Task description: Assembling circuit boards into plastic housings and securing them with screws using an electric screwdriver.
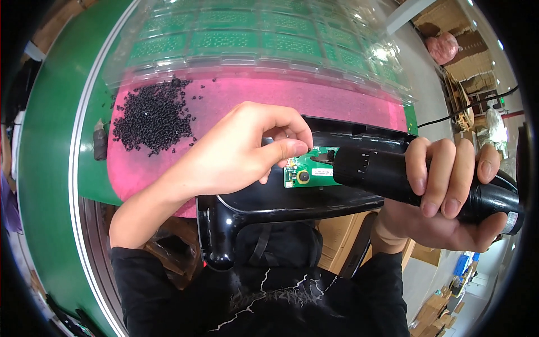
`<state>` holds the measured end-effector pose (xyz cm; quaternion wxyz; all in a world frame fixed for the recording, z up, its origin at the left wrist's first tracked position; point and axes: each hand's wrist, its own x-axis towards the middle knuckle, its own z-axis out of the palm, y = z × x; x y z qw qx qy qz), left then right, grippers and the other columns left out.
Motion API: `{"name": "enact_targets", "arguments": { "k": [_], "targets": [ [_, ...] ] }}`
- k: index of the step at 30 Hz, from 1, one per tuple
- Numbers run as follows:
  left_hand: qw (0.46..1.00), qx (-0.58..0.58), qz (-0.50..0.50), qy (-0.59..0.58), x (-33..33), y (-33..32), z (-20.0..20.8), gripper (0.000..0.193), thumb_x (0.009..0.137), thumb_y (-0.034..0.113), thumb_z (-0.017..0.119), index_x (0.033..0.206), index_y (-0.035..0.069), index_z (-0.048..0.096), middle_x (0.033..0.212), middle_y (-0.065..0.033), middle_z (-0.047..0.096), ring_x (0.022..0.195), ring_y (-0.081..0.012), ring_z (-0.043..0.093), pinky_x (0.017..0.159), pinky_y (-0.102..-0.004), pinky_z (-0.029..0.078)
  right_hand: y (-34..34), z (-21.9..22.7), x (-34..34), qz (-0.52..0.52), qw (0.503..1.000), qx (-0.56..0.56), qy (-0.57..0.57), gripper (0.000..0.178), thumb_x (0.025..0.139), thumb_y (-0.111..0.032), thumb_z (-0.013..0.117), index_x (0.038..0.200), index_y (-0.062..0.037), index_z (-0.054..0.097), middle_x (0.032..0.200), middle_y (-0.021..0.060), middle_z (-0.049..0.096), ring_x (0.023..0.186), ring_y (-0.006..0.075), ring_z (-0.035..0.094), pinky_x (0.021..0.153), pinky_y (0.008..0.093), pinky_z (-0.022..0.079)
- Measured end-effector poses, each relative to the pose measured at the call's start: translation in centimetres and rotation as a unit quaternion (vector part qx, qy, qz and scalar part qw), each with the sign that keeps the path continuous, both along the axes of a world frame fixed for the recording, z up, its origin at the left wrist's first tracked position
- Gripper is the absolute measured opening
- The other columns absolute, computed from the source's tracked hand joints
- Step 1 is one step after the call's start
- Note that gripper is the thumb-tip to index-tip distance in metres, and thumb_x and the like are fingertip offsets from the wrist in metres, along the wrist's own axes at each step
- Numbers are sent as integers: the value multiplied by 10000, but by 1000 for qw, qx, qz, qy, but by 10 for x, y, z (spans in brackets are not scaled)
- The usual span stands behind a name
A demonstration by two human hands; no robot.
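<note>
A: Grip?
B: Right hand [444,182] wrapped round black driver [365,168]; left hand [241,147] — fingers [295,147] pinched narrow, contents too small to tell.
A: Green board [311,164]?
B: In casing [269,196], over surface's [56,157] near edge; driver slipping could scratch it.

And we're in an assembly workshop, clearly: a pink mat [247,95] covers the green bench [50,157], small black parts [151,117] heap up on the mat's left, clear plastic trays [224,42] line its far side, a bare green circuit board [321,177] and black power screwdriver [373,173] sit by its near edge!
</note>
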<state>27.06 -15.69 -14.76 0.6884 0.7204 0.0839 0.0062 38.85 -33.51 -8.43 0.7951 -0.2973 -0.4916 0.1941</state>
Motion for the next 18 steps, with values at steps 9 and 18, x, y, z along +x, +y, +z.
{"name": "enact_targets", "arguments": {
  "k": [9, 18],
  "targets": [
    [999, -49, -22, -3, 2, 1, -4, 84, 916, 6, 610, 978, -29, 654, 825, -39, 641, 663, -54, 546, 492, -199, 434, -1, -3, 3, 2, 1000, 19, -9, 394, 873, -419, 632, 1031, -88, 488, 675, -12, 539, 547, 90, 526, 605, 262, 429],
    [999, -21, -29, -16, 2, 2, -7, 85, 912, 1, 604, 960, -15, 672, 848, -37, 637, 696, -66, 556, 514, -210, 444, 4, -12, 0, -25, 998, 38, -32, 451, 826, -459, 691, 1016, -107, 483, 643, -42, 540, 513, 64, 513, 552, 230, 434]
  ]
}}
